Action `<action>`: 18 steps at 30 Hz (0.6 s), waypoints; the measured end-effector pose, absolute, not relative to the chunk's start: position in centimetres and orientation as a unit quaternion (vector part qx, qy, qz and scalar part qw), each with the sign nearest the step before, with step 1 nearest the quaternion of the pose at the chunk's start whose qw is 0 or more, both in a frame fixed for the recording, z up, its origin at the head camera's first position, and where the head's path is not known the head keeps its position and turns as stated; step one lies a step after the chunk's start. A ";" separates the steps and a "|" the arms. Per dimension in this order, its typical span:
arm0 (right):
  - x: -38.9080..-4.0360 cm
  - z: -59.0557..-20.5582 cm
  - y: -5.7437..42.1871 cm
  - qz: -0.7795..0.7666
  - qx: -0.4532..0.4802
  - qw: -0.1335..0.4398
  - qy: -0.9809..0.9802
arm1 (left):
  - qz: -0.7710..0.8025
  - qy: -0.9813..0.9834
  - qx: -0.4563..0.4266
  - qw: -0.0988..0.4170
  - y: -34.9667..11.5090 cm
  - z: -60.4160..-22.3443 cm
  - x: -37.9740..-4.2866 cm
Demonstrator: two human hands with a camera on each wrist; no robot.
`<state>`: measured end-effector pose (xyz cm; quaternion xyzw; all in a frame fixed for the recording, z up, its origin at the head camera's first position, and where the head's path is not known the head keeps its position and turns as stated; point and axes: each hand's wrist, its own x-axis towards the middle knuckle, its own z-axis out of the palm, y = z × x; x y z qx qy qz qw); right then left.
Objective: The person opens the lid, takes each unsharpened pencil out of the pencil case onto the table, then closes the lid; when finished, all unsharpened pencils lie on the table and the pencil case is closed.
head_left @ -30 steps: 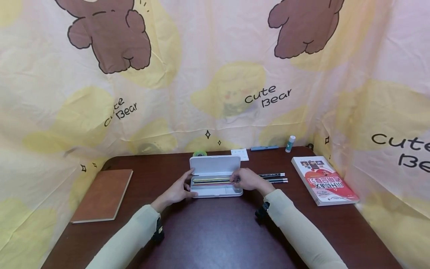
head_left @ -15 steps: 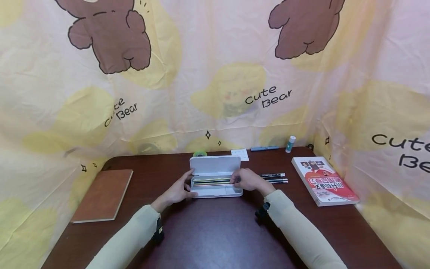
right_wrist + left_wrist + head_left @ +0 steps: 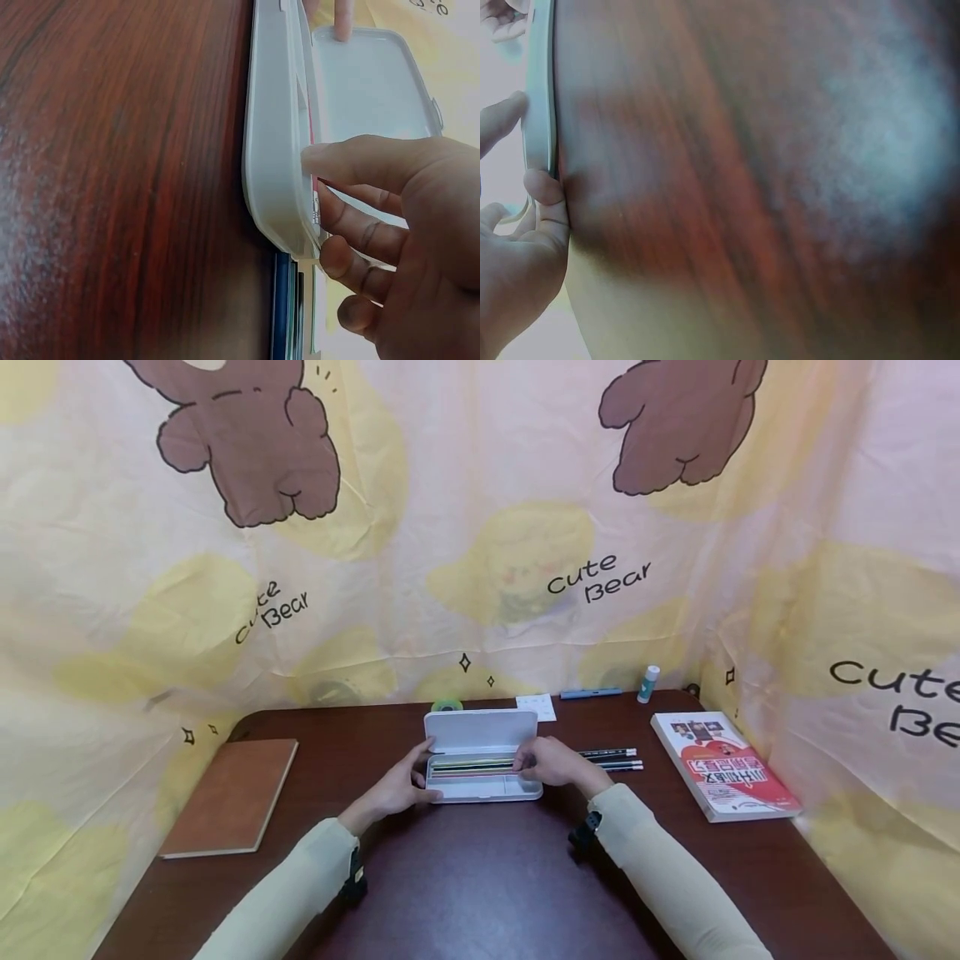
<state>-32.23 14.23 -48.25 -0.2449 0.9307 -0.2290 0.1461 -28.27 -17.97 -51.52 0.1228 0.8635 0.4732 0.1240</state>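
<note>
Fingers, head view: those of the left hand [image 3: 393,787] grip the left end of a white, shallow, rectangular pencil case [image 3: 480,798], thumb at the front corner, apparently to steady it. Right hand [image 3: 555,760]: fingers curled down into the right end; what they hold is masked here. Case: mid-desk, long axis left to right, white lid [image 3: 480,732] raised at the back, presumably for access. Contents: thin, multicoloured pencils [image 3: 465,767], laid lengthwise, likely because the rear compartment fits them that way; tip direction cannot be told. Beside the right hand: black, white-ended pencils [image 3: 618,766] on the dark reddish-brown wooden desk [image 3: 480,877], white ends pointing right.

Left wrist view: left thumb pressed to the case's outer corner; remaining grip partly out of frame.

Right wrist view: right thumb and forefinger appear to pinch a slim red stick [image 3: 314,182], probably a pencil, just inside the case wall, its long axis along the case; its point is not visible.
</note>
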 end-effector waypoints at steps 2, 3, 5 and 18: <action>-32.3 -48.4 14.2 -0.228 -0.246 0.145 0.931 | 0.472 0.864 0.121 0.124 -18.0 -51.5 -28.2; -32.4 -48.5 14.2 -0.228 -0.248 0.144 0.931 | 0.473 0.864 0.121 0.124 -18.0 -51.5 -28.2; -32.4 -48.5 14.1 -0.227 -0.250 0.140 0.931 | 0.474 0.864 0.121 0.124 -17.9 -51.5 -28.2; -32.3 -48.2 14.7 -0.241 -0.259 0.103 0.930 | 0.472 0.865 0.119 0.125 -17.9 -51.3 -28.1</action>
